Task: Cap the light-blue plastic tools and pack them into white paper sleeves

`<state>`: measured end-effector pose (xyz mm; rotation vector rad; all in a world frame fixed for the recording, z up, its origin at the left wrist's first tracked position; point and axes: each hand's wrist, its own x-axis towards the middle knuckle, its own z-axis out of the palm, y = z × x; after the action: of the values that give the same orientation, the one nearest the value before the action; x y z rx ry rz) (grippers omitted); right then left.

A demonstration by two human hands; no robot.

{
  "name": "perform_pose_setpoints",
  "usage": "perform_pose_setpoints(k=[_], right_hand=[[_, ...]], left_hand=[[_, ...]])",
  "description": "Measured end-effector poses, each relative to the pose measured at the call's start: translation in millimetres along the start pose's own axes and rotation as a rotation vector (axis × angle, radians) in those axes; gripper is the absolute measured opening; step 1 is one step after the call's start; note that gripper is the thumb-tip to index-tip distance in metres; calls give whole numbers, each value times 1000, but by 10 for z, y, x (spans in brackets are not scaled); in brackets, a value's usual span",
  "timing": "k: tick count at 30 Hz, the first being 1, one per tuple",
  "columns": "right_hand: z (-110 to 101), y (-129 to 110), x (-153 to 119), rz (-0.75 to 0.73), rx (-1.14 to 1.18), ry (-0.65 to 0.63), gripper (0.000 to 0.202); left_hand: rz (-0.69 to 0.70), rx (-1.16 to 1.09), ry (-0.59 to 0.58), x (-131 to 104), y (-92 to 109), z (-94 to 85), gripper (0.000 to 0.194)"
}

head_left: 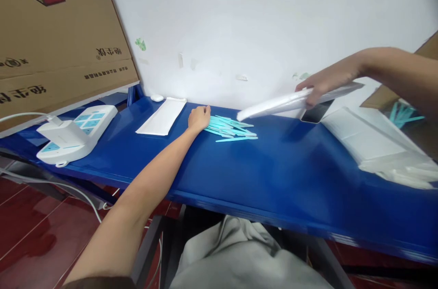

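My left hand rests on the blue table at the left end of a loose pile of slim light-blue plastic sticks. Its fingers are curled against the stick ends, and what they hold, if anything, is hidden. In my right hand is a flat white plastic packet, gripped near its middle and tilted above the table. The packet's left end hangs just over the far side of the pile. Left of my left hand lies another flat white packet.
A white power strip with a plugged-in charger sits at the left. On the right are a phone, a stack of white bags and a cardboard box holding more blue sticks. A large carton stands behind the strip.
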<state>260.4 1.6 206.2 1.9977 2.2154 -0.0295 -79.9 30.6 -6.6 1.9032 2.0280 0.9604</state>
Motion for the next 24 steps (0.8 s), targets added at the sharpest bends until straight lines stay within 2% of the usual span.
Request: perform_pose_setpoints(k=[2,3,5,10,12,14,15,17,20,22,24], right_hand=[[12,-112,-17,-142,77,-203,28],[26,-177,-15,-210,113,-240,33],[83,-335,7,-286,172,-162,43],[407,-857,165,-434,313,5,64],[573,-1098,253,-420,378,74,72],[726,-1363,336,-302,495,106,83],[792,-1501,369,-290,554,100,87],[889,-1772,405,-363,634,99,94],[948,-2080,374,-399,673,124,101],[950,-2180,308,-436,732,85,90],[947,-2196,218,-528,776,7,72]], left_hand=[[-5,-9,21,6,-6,-16,47],[-10,-12,37,6,-10,-30,47],[22,-40,92,-2,-18,-70,45],[329,-234,220,-116,18,-227,44],[305,-251,264,-174,59,-287,52],[230,-253,289,-201,91,-332,55],[201,-273,278,-198,97,-348,55],[199,-398,219,-160,88,-363,53],[301,-780,123,-65,49,-356,52],[329,-1027,21,-24,41,-332,54],[281,-1166,-109,-14,57,-304,59]])
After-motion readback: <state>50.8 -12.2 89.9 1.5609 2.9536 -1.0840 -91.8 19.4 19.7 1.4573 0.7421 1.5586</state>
